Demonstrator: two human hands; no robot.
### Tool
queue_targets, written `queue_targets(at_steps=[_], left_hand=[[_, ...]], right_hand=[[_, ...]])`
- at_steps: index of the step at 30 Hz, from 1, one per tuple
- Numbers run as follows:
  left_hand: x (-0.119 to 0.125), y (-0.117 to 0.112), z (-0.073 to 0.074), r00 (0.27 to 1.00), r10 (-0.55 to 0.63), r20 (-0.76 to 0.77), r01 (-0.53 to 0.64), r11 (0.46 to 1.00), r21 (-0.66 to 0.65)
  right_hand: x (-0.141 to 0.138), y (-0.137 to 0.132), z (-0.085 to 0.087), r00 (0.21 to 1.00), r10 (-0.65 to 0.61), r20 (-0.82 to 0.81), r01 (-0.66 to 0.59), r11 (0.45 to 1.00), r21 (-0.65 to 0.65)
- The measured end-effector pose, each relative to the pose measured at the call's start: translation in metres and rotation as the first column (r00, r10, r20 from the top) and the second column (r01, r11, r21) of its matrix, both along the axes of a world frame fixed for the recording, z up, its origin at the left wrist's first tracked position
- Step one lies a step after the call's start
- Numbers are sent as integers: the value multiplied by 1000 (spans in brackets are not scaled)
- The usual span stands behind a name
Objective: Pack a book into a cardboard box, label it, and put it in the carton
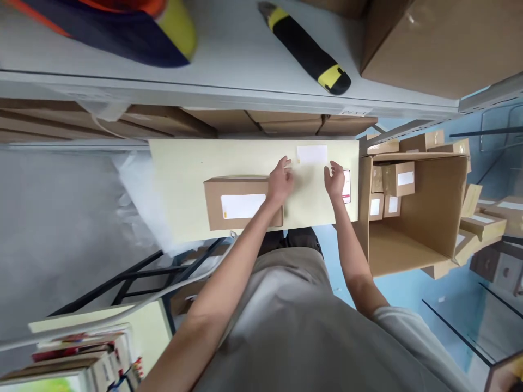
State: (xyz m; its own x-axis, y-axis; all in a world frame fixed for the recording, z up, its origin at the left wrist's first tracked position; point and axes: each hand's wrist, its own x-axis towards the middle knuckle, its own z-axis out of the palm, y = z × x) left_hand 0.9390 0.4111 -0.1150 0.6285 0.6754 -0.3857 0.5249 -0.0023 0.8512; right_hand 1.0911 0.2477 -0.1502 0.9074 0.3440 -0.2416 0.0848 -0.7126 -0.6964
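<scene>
- Pale worktop (183, 169) stretches below a grey shelf (229, 32); clock centre lies between the hands.
- Left hand (281, 178), 9 o'clock: fingers loosely curled, partly open, nothing seen in them, at the right end of the closed carton (241, 188).
- Right hand (335, 178), 3 o'clock: thumb and fingers half open, apparently empty, beside the phone (347, 185).
- White slip (312, 154), 12 o'clock: probably thin, light, bendy; best taken by opposite edges. Long axis 9-to-3, yellow-marked corner at its own 8.
- Closed carton, between 8 and 9: likely stiff, weight unclear; grip both short ends. Long axis roughly 9-to-3, label (244, 206) facing the camera.
- Large open box (392, 247), towards 4: small boxes (391, 177) inside.
</scene>
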Motion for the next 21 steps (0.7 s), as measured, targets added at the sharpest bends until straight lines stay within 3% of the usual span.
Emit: queue_targets(at_steps=[5,10,14,21], left_hand=[[72,-9,-56,949,42,-312,-47,999,-9],[86,-13,-89,954,114,-276,-86,990,112],[79,-20,-92,964,102,-244,-62,984,167],[76,-21,-76,947,277,-162,-251,954,162]], right_hand=[[22,18,-45,1000,22,-22,-24,995,-97],[25,28,-70,999,38,4,-37,992,-122],[18,32,-68,998,53,22,-50,991,-122],[12,33,-57,999,39,14,-37,993,-115]])
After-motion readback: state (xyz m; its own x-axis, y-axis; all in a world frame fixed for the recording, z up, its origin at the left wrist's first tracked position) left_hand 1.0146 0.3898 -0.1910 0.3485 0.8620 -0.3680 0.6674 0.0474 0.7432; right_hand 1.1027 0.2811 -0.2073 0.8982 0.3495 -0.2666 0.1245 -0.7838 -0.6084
